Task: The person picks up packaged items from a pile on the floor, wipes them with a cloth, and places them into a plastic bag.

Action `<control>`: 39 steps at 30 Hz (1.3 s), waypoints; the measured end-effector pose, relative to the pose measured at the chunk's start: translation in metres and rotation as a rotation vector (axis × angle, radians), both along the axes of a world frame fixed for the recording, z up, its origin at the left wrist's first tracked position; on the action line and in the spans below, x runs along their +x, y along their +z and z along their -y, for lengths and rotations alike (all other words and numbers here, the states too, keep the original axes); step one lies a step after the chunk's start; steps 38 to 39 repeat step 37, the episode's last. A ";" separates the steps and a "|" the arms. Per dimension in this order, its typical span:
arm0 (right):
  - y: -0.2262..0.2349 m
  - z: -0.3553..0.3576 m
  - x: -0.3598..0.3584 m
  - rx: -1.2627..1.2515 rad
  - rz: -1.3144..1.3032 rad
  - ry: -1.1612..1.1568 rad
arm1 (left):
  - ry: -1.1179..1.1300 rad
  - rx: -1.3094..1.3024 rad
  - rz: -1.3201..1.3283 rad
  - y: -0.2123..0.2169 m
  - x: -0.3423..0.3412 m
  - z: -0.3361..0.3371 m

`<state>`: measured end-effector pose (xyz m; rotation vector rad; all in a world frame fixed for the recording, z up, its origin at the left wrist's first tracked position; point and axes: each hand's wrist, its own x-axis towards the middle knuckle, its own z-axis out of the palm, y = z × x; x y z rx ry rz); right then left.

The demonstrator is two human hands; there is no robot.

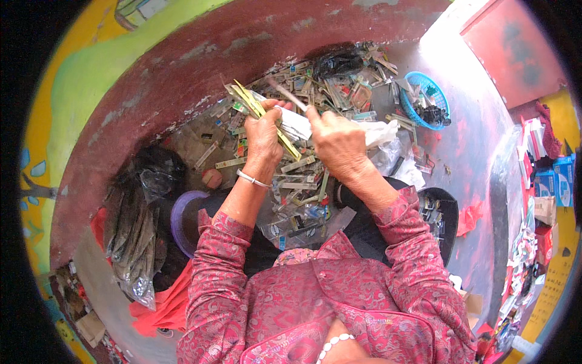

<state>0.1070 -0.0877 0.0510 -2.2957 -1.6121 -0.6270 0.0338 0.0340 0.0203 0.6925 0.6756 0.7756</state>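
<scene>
My left hand (264, 137) is closed around a bundle of thin flat strips (244, 97), yellow and clear, that sticks out above and below the fist. Close beside it, my right hand (341, 143) is closed on a long thin stick-like piece (286, 93), smeared by motion, that points up and left. Whether it is a blade cannot be made out. A folded white piece (294, 124) lies between the two hands; which hand grips it is unclear. Below them spreads a heap of small flat packages and clear plastic pieces (297, 185).
A blue basket (446, 100) with dark scraps stands at the far right. White and clear bags (388, 151) lie beside my right hand. At the left are a black bag (160, 173), a purple-rimmed tub (177, 224) and red plastic (167, 306). A painted wall (145, 85) curves behind.
</scene>
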 end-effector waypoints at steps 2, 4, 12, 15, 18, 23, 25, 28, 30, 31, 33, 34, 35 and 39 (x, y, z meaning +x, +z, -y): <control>-0.004 0.001 -0.007 -0.021 0.075 0.057 | 0.054 0.035 -0.035 -0.001 -0.002 0.000; 0.003 0.003 -0.008 0.031 0.096 0.119 | 0.080 0.122 -0.119 -0.007 -0.004 -0.008; 0.003 0.009 -0.009 0.043 0.111 0.111 | -0.073 0.072 0.103 -0.004 -0.002 -0.001; 0.003 0.009 -0.009 0.032 0.153 0.180 | -0.092 -0.015 0.149 -0.002 -0.005 -0.002; 0.001 0.011 -0.008 0.007 0.173 0.220 | -0.139 -0.117 0.261 0.000 -0.011 -0.005; -0.004 0.010 -0.007 -0.019 0.160 0.293 | -0.090 -0.018 0.170 0.006 -0.010 0.000; -0.002 0.013 -0.004 -0.051 0.069 0.350 | -0.093 0.011 0.082 0.005 -0.012 -0.004; 0.013 0.023 0.010 -0.186 -0.276 0.415 | -0.103 0.057 0.021 0.002 -0.010 -0.010; 0.003 0.023 0.034 0.209 -0.574 0.406 | -0.115 0.072 0.005 0.004 -0.011 -0.010; 0.017 0.022 0.038 0.278 -0.844 0.262 | -0.150 0.085 0.039 0.004 -0.011 -0.009; 0.030 0.012 0.047 0.450 -1.038 0.139 | -0.214 0.109 0.056 0.008 -0.010 0.003; 0.025 0.003 0.047 0.456 -1.205 0.156 | -0.270 0.144 0.055 0.009 -0.007 0.008; 0.015 -0.005 0.045 0.404 -1.103 0.185 | -0.295 0.122 0.072 0.002 -0.006 0.012; -0.006 -0.020 0.034 0.300 -0.955 0.240 | -0.258 0.182 0.007 -0.001 -0.002 0.015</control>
